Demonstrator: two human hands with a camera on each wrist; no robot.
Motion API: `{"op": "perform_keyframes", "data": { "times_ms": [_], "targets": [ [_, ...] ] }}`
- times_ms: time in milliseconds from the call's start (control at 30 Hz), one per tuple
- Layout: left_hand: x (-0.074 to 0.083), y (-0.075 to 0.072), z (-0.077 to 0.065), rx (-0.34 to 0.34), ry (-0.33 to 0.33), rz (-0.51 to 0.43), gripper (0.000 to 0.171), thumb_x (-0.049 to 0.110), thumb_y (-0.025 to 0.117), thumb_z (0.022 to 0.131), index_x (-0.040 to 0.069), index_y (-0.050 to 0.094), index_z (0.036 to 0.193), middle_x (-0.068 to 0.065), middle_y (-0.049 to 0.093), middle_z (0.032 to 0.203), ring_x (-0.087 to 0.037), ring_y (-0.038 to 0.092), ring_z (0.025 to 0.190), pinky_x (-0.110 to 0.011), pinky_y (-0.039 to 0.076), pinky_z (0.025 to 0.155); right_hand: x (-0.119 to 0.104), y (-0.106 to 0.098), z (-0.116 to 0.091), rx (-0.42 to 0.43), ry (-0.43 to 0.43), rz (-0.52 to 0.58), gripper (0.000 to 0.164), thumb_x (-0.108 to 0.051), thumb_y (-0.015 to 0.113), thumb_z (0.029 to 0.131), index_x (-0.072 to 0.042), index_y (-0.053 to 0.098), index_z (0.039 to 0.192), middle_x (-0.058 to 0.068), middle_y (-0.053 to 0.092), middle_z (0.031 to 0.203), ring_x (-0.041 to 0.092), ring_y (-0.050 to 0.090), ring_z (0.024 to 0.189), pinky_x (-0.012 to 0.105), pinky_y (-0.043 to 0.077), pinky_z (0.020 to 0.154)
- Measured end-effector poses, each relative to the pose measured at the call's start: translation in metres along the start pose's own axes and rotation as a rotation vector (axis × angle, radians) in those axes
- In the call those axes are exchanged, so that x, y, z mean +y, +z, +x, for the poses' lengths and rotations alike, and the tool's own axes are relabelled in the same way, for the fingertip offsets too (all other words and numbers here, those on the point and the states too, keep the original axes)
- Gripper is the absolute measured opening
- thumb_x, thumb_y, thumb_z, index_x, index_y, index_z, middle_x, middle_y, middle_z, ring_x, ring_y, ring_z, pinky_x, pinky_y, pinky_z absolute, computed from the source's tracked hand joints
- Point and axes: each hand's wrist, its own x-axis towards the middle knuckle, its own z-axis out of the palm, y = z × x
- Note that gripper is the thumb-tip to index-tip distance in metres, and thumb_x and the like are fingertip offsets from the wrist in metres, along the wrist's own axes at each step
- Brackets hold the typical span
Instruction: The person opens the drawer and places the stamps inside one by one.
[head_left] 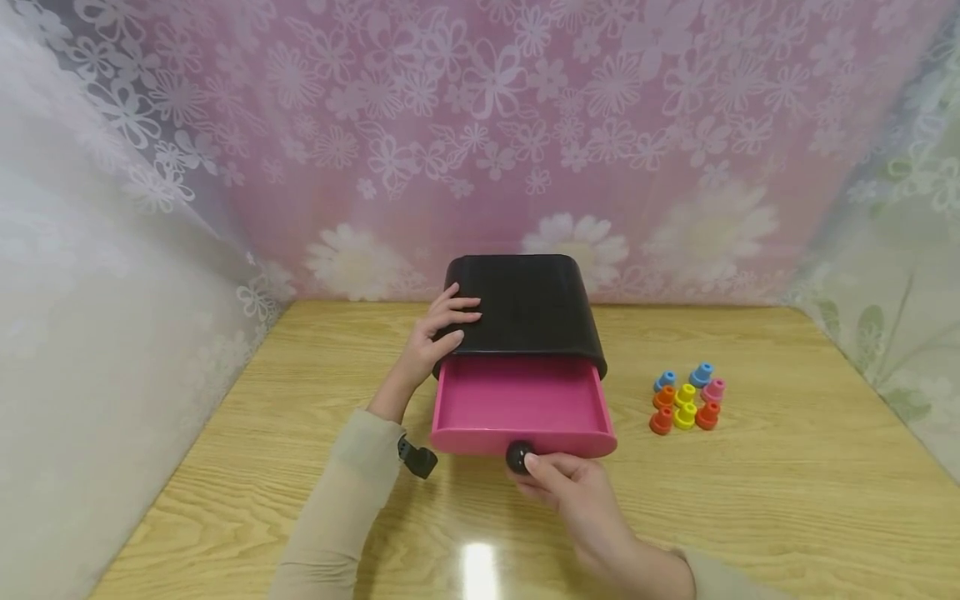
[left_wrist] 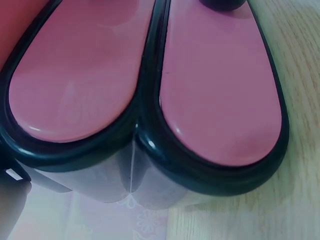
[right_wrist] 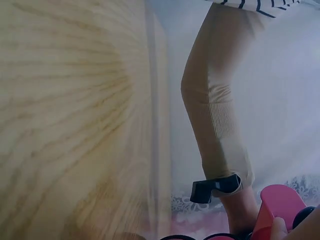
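Observation:
A black drawer cabinet (head_left: 528, 304) stands on the table with its pink top drawer (head_left: 525, 400) pulled well out; the drawer's inside is bare. My left hand (head_left: 441, 327) lies over the cabinet's left top edge, fingers spread on the top and thumb near the front corner. With thumb and fingers, my right hand (head_left: 581, 492) pinches the round black knob (head_left: 517, 457) on the drawer front. In the left wrist view, two lower pink drawer fronts (left_wrist: 220, 85) sit flush in their black frames. The right wrist view catches part of the pulled-out drawer (right_wrist: 281, 199) at its lower right corner.
Several small stepped pegs (head_left: 685, 396) in blue, yellow, orange, red and pink stand grouped right of the cabinet on the wooden table (head_left: 795, 500). A flower-patterned curtain (head_left: 420, 125) hangs behind. A black wrist camera (head_left: 417, 458) sticks out from the left sleeve.

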Motion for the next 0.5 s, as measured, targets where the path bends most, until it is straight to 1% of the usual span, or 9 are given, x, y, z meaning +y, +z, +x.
{"op": "perform_keyframes", "data": {
  "times_ms": [167, 267, 400, 500],
  "targets": [
    [0.002, 0.001, 0.0, -0.003, -0.001, 0.002, 0.029, -0.003, 0.044, 0.083, -0.022, 0.051, 0.104, -0.038, 0.04, 0.117, -0.048, 0.009, 0.126, -0.053, 0.008, 0.102, 0.002, -0.002, -0.008, -0.048, 0.018, -0.006, 0.022, -0.009, 0.058, 0.084, 0.011, 0.063, 0.09, 0.018, 0.063, 0.094, 0.021, 0.062, 0.088, 0.032, 0.048, 0.078],
    [0.002, 0.002, 0.0, -0.003, -0.002, -0.001, 0.029, -0.005, 0.043, 0.082, -0.022, 0.05, 0.104, -0.038, 0.04, 0.117, -0.048, 0.009, 0.126, -0.053, 0.008, 0.102, 0.004, -0.003, -0.012, -0.073, 0.022, 0.002, 0.018, -0.009, 0.058, 0.084, 0.007, 0.064, 0.087, 0.016, 0.064, 0.094, 0.02, 0.062, 0.088, 0.031, 0.048, 0.077],
    [0.002, 0.002, 0.0, 0.002, 0.011, -0.006, 0.028, -0.005, 0.042, 0.082, -0.023, 0.049, 0.103, -0.04, 0.039, 0.116, -0.049, 0.008, 0.125, -0.053, 0.007, 0.102, 0.004, -0.004, -0.013, -0.081, 0.019, 0.023, 0.013, -0.008, 0.057, 0.084, 0.002, 0.065, 0.082, 0.016, 0.063, 0.094, 0.02, 0.062, 0.088, 0.031, 0.048, 0.077],
    [0.001, 0.001, 0.001, 0.006, 0.024, -0.006, 0.029, -0.004, 0.042, 0.083, -0.023, 0.049, 0.103, -0.04, 0.039, 0.116, -0.05, 0.008, 0.125, -0.052, 0.007, 0.102, 0.003, -0.005, -0.013, -0.084, 0.016, 0.026, 0.012, -0.008, 0.058, 0.083, 0.002, 0.065, 0.082, 0.016, 0.063, 0.094, 0.021, 0.062, 0.088, 0.031, 0.049, 0.077]
  ]
}}
